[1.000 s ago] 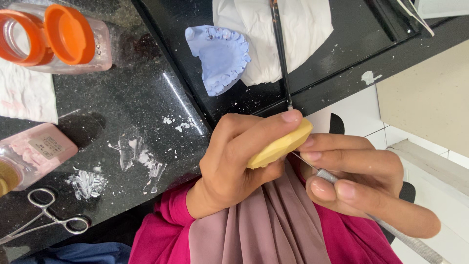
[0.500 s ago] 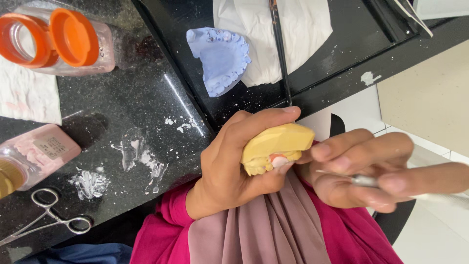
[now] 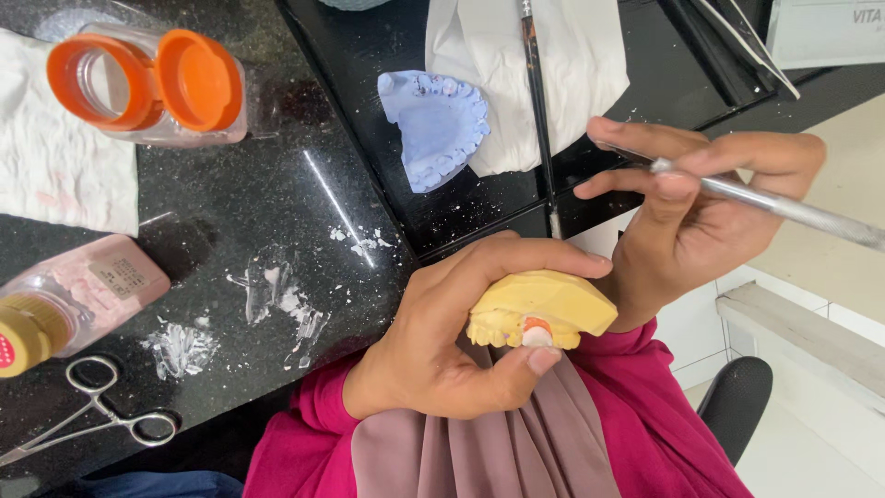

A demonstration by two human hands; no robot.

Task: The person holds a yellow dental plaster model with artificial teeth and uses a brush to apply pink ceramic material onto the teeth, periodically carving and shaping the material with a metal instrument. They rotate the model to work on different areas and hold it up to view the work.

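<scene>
My right hand (image 3: 701, 212) has lifted off the yellow teeth model (image 3: 539, 309), now up & apart, pinching a metal tool (image 3: 784, 207). Left hand (image 3: 461, 341) grips the model between thumb & fingers, over my lap.

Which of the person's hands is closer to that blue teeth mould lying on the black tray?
The right hand, holding a metal tool, is somewhat nearer, off to one side of the blue mould. The left hand is below it, gripping the yellow cast.
</scene>
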